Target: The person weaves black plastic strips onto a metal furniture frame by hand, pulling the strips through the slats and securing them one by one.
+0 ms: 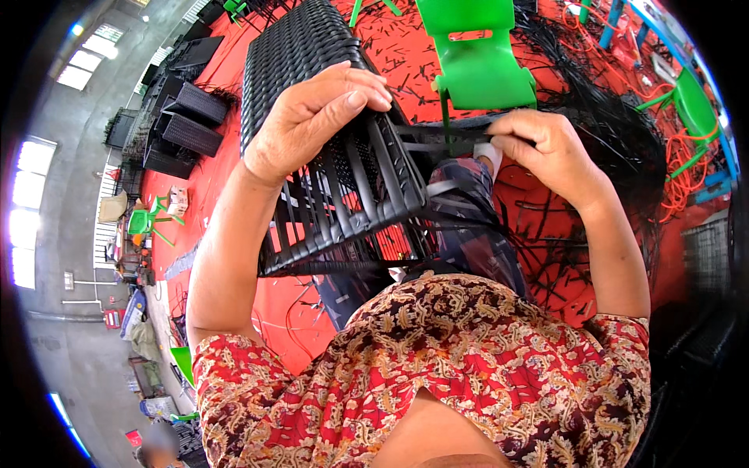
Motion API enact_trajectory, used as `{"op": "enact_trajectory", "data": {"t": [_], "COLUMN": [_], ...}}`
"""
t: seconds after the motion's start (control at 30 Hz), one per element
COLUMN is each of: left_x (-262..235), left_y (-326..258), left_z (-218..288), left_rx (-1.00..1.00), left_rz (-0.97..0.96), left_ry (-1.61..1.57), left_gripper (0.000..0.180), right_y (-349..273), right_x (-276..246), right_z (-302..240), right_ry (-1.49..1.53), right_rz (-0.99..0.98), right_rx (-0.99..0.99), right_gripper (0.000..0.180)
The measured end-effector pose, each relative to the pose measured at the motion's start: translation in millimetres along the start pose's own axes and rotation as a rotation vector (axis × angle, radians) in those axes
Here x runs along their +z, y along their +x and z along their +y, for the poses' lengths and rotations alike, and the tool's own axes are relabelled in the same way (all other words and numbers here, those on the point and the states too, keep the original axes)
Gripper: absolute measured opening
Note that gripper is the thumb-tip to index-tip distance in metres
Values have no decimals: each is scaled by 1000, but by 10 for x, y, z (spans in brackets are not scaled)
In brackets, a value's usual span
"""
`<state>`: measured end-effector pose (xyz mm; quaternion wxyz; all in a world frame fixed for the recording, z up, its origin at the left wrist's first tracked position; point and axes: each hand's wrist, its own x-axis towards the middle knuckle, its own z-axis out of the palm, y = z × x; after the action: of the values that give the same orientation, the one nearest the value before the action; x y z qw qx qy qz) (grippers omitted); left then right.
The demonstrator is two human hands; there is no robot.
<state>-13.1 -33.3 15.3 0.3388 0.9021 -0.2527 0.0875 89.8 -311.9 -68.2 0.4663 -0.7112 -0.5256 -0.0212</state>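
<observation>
Before the person's patterned shirt (468, 366), a black woven frame (300, 51) sits over the red floor (282, 335), its open, slatted side toward the body. The left hand (320, 113) lies curved over the frame's near edge, though whether it grips cannot be told; the right hand (542, 148) pinches a black strip (466, 134) beside it, near a green chair (488, 82).

A red, cream and dark maroon paisley-patterned fabric blouse (437, 359) had short sleeves (234, 382) and a V-notched neckline (421, 383); dark fabric trousers (485, 253) bore paler, angular figures, above white footwear (489, 154).
</observation>
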Motion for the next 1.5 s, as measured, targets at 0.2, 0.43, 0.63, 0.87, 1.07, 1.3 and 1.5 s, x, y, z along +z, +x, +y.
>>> {"op": "enact_trajectory", "data": {"t": [0.2, 0.43, 0.63, 0.87, 1.07, 1.3, 1.5], "left_x": [84, 63, 77, 124, 124, 123, 42], "left_y": [131, 143, 198, 297, 313, 173, 77], "left_z": [-218, -380, -613, -681, -572, -437, -293], "left_rx": [36, 122, 13, 21, -65, 61, 119], "left_rz": [-6, -114, -114, -85, -72, -29, 146], "left_ry": [10, 92, 78, 50, 47, 38, -319], "left_gripper": [30, 27, 33, 35, 37, 38, 55], "right_y": [-69, -1222, -3236, -4067, -4804, -1706, 637], "right_x": [-426, -2307, -3734, -3438, -3332, -2942, -776], "right_z": [239, 1676, 2587, 2283, 2216, 1222, -317], "right_ry": [11, -521, -976, -12, -503, -1061, -1011], "right_rz": [-162, 13, -171, 780, 826, 643, 113], "right_rx": [497, 581, 766, 1511, 1024, 502, -637], "right_gripper": [19, 39, 33, 30, 37, 31, 19]}}
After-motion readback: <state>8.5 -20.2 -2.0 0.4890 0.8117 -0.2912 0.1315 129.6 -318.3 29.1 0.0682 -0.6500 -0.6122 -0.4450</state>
